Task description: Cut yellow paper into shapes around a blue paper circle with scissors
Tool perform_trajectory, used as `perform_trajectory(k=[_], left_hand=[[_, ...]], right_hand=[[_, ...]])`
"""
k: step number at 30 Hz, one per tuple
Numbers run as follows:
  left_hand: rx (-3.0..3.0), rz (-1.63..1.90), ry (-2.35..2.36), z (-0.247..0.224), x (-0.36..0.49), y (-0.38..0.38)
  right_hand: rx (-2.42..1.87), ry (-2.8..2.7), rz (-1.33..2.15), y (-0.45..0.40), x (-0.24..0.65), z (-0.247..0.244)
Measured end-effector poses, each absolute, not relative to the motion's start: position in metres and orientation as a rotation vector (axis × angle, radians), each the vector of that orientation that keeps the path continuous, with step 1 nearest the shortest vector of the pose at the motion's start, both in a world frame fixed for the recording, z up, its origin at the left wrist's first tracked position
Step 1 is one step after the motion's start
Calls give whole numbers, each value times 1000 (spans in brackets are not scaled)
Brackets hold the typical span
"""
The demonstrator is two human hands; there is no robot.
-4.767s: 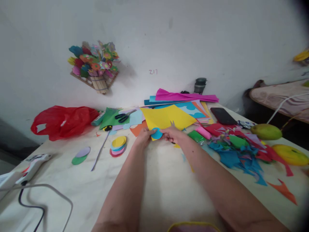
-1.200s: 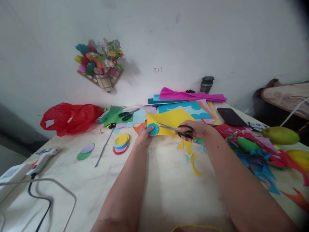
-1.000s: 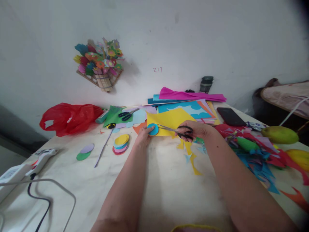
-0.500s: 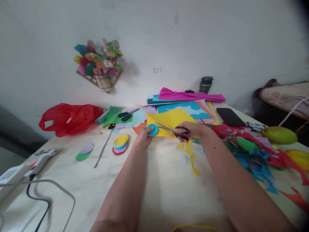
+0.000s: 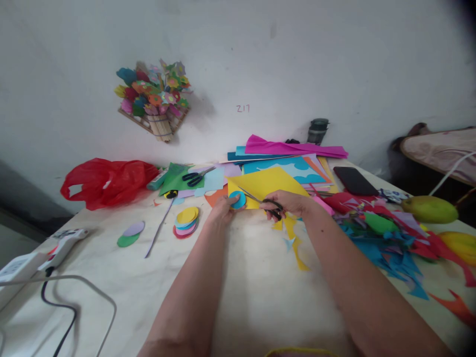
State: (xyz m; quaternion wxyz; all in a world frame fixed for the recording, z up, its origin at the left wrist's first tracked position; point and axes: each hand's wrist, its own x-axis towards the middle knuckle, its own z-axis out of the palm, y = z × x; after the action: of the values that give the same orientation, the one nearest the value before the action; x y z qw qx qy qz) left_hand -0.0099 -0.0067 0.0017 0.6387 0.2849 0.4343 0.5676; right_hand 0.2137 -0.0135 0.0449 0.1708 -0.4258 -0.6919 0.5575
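My left hand point(image 5: 222, 209) pinches a blue paper circle point(image 5: 238, 200) against the lower left corner of a yellow paper sheet point(image 5: 273, 181). Black-handled scissors point(image 5: 273, 208) are in my right hand point(image 5: 286, 201), its fingers through the handles. Their blades point left across the yellow sheet, with the tips just above the blue circle. Yellow paper offcuts point(image 5: 297, 253) lie below my right hand. To the left of my left hand is a small pile of coloured paper circles point(image 5: 186, 222), a yellow one on top.
Farther left lie purple and green circles point(image 5: 130, 234), a power strip point(image 5: 63, 250) and a red plastic bag point(image 5: 107, 183). A second pair of scissors point(image 5: 197, 176) rests on green paper. Right are a phone point(image 5: 355, 180), heaped paper scraps point(image 5: 386, 248) and mangoes point(image 5: 429, 208). Paper sheets point(image 5: 286, 168) are stacked behind.
The scissors have shifted slightly left and their blades have closed together. The blue circle and yellow sheet have moved a little to the right with my left hand.
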Motion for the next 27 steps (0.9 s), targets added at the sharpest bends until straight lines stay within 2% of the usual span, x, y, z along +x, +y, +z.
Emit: perform_trajectory(k=[27], left_hand=[[708, 1266, 980, 2, -7, -10]], right_hand=[[-1248, -1846, 1542, -23, 197, 49]])
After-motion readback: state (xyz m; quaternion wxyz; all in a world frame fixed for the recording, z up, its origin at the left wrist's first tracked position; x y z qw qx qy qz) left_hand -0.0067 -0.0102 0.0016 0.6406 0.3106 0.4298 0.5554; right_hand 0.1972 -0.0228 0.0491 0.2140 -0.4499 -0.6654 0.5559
